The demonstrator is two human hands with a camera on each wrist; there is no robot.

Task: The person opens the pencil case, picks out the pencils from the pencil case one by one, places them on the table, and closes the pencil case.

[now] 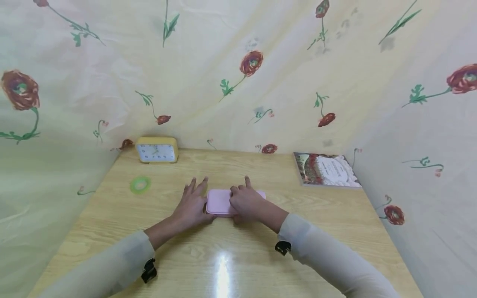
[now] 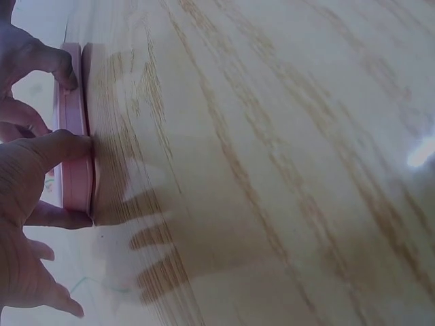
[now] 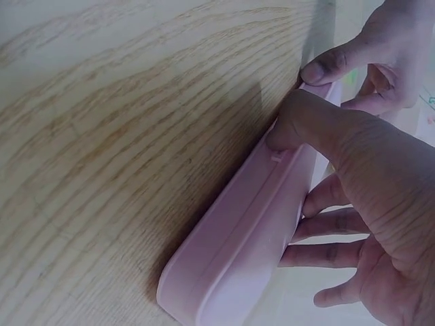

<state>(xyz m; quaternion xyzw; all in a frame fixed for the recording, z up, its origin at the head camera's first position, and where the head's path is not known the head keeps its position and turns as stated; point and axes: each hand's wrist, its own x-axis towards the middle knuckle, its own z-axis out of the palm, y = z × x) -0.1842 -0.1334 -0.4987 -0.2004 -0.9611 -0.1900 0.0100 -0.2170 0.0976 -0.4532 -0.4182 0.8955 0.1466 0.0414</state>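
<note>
A pink oblong case (image 1: 219,202) with rounded corners lies on the table in the head view. My left hand (image 1: 189,209) grips its left end, the thumb against the front side and the other fingers spread outward. Over the right part of the case, my right hand (image 1: 249,203) holds it with the thumb at the front and fingers across the top. The right wrist view shows a seam along the side of the case (image 3: 224,251) and a small tab (image 3: 277,156) beside the right thumb. The lid appears closed. The right hand hides part of the top.
A yellow clock (image 1: 157,150) stands at the back left of the wooden table (image 1: 179,265), with a green ring-shaped item (image 1: 140,185) in front of it. A magazine or booklet (image 1: 328,170) lies at the back right. Flowered cloth (image 1: 201,74) hangs around the table.
</note>
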